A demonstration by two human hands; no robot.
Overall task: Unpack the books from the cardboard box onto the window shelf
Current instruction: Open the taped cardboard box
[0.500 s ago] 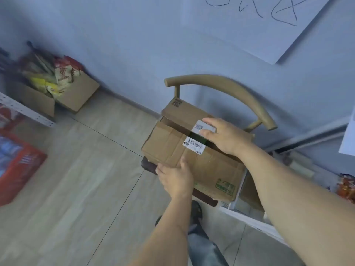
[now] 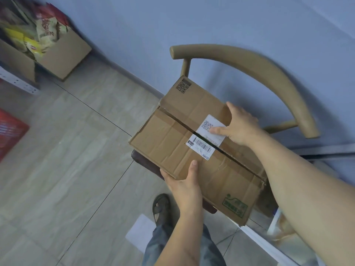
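Both hands are on the box [image 2: 194,150]. With my left hand [image 2: 185,183] I grip its near edge, thumb lying flat on the top flap and the other fingers tucked under the side. With my right hand [image 2: 239,127] I press the far flap, fingers spread over the cardboard and the thumb stretched across the white label [image 2: 210,129] with the printed code. Neither hand holds anything but the box.

It sits on the dark seat of a chair [image 2: 259,68] with a curved wooden back rail, close to the blue wall [image 2: 192,22]. Its two top flaps lie down, meeting along a slit that gapes slightly in the middle, where a barcode sticker [image 2: 201,146] is split across the seam. Brown tape runs along the flaps, and a green mark is printed near the right corner. What is inside I cannot see.

Below the box my sandal [image 2: 161,206] stands on the tiled floor [image 2: 67,169], with a sheet of paper [image 2: 141,231] just beside it. At the upper left, another open carton [image 2: 63,54] holds snack packets [image 2: 46,29]. Something red [image 2: 9,129] shows at the left edge, too blurred to tell.
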